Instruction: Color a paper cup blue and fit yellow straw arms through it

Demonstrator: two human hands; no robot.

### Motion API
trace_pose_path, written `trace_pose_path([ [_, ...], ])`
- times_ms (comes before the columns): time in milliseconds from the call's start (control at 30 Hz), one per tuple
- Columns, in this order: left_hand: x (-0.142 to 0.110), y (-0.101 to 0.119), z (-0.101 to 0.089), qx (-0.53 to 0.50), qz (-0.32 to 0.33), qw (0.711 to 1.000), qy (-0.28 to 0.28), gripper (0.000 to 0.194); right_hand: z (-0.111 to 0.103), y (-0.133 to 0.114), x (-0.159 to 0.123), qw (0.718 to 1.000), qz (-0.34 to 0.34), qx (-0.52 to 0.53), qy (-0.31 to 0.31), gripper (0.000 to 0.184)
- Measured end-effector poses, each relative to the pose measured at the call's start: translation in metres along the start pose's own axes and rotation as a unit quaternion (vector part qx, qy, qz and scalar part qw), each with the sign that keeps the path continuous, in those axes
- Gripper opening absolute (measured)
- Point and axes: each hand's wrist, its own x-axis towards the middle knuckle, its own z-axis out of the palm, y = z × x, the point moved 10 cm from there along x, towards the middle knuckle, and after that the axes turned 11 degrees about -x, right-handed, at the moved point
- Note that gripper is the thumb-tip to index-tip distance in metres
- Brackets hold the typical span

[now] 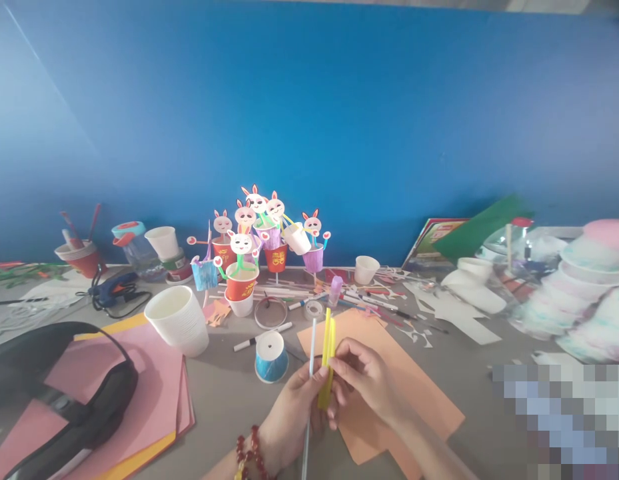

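Note:
My left hand [292,413] and my right hand [366,383] meet low in the middle of the view, both pinched on a bunch of drinking straws. The yellow straws [328,357] stand upright between the fingertips. A pale blue-white straw [310,387] runs through my left hand and down past the wrist, which wears a red bead bracelet [249,453]. Under the hands lies an orange paper sheet [419,400]. An upturned blue paper cup [271,357] stands just left of the straws.
Paper-cup bunny figures [262,243] cluster at the back. A white ribbed cup [178,320] sits on pink and yellow sheets [154,393]; a black object [59,393] lies at left. A glue gun [112,288], markers, tape and scraps litter the grey table [224,400]. Stacked bowls [586,287] stand right.

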Motion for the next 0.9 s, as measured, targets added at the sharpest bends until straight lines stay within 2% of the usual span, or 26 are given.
trace_pose_path([
  [467,0.001,-0.005,-0.002,0.026,0.004,1.000,-0.016,0.036,-0.002,0.007,0.003,1.000,0.018,-0.015,0.006,0.041],
  [667,-0.001,-0.013,-0.004,0.048,-0.019,0.999,-0.015,0.039,-0.016,0.003,0.003,0.996,0.011,-0.045,0.072,0.049],
  [900,-0.003,-0.017,-0.007,0.131,-0.035,0.991,0.005,0.047,-0.041,0.005,0.003,0.989,0.027,-0.035,0.143,0.051],
])
